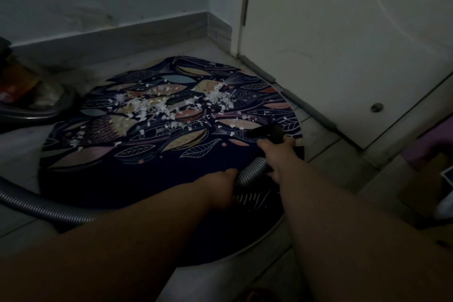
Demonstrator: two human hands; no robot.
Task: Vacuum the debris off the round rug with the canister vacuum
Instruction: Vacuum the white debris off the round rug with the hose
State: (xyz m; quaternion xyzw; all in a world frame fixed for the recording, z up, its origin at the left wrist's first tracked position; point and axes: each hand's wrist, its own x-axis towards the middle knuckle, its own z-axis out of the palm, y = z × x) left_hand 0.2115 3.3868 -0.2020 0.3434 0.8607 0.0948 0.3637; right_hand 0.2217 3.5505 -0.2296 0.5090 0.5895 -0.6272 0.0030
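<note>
A round dark rug (137, 174) with a fish and leaf print lies on the tiled floor. White paper scraps (159, 105) are strewn across its far half. My right hand (277, 152) grips the black nozzle (266, 132) of the vacuum hose, whose tip sits low over the rug's right side, just short of the scraps. My left hand (218, 184) holds the ribbed grey hose (252, 171) just behind the right hand. The hose runs under my left arm and out to the left (44, 206). The canister vacuum (27, 98) sits at the left edge.
A white door (331, 56) with a floor stopper (377, 107) stands close to the rug's right rim. A grey skirting board (110, 41) runs along the back wall. A cardboard box (421, 179) and purple cloth (431, 144) sit at the right.
</note>
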